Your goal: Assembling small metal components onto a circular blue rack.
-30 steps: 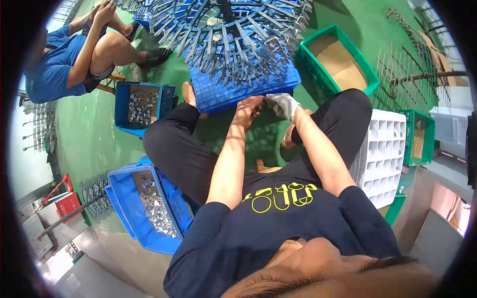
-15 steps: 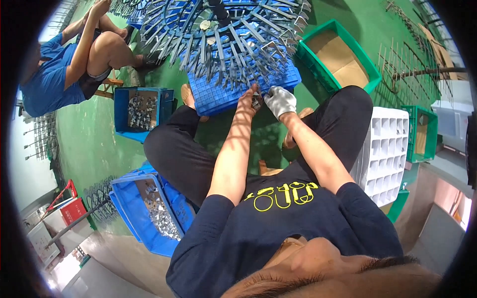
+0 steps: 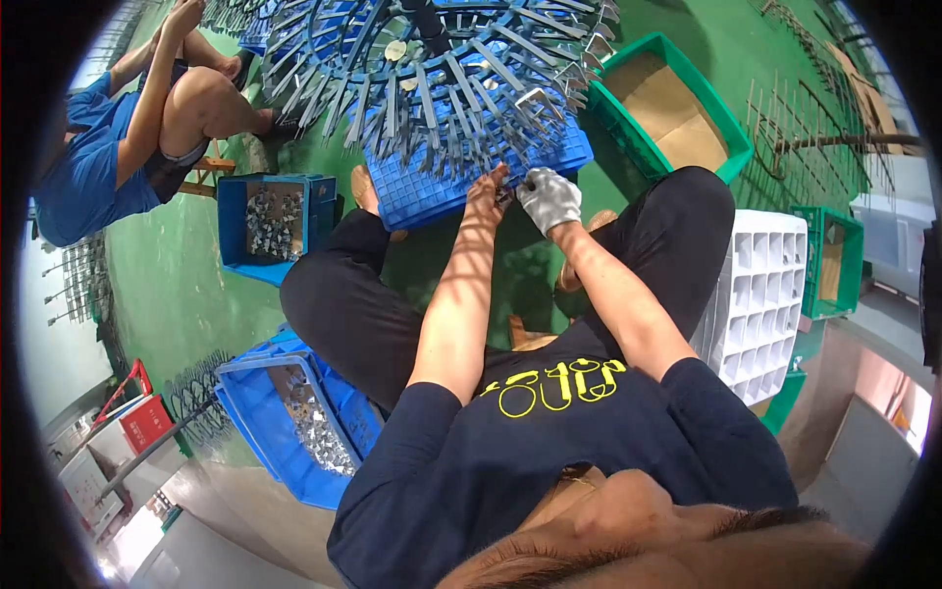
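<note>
A round rack [image 3: 373, 74] with many flat metal prongs hangs over a blue plastic crate [image 3: 422, 201]. At the rack's near edge, my bare left hand [image 3: 487, 192] has its fingers closed around small metal pieces, too small to make out exactly. Close beside it on the right is my right hand [image 3: 549, 200] in a white-grey glove, fingers curled in a pinch toward the left hand. Whatever the gloved fingertips grip is hidden. Both hands are just above the crate's near side.
Left of my knee stands a blue bin [image 3: 275, 221] of small metal parts; another blue bin [image 3: 319, 432] lies nearer. A green crate [image 3: 667, 108] lined with cardboard is at right, beyond a white compartment tray [image 3: 760, 294]. A co-worker in a blue shirt [image 3: 88, 177] sits far left.
The rack has turned or shifted slightly. My gloved right hand has moved a little left, and its fingers are curled more tightly. The left hand stays nearly in place.
</note>
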`<state>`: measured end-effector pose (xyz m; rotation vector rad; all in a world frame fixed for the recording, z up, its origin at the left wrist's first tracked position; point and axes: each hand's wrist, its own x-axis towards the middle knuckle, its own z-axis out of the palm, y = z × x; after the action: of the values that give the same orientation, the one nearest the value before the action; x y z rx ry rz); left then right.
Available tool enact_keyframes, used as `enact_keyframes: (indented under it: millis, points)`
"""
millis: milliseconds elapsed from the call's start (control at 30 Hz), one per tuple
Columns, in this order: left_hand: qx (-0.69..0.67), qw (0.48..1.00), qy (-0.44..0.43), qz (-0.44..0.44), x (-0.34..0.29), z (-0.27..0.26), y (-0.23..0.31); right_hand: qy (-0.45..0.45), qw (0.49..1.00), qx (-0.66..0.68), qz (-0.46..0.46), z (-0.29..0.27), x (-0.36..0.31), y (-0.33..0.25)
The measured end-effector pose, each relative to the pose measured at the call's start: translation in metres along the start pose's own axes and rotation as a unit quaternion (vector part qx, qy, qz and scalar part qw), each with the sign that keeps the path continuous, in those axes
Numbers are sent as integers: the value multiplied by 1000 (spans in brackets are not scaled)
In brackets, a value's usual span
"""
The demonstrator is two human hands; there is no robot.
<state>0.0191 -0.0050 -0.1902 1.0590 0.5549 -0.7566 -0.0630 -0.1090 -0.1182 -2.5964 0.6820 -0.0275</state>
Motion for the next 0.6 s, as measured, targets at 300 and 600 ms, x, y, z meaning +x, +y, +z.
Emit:
enact_keyframes:
  millis: [300, 600]
  points:
    - [36, 999, -22, 32, -9, -4, -1, -5, 1000, -1, 20, -3, -2, -1]
    - [58, 997, -52, -13, -38, -8, 21, 25, 997, 55, 55, -1, -8, -5]
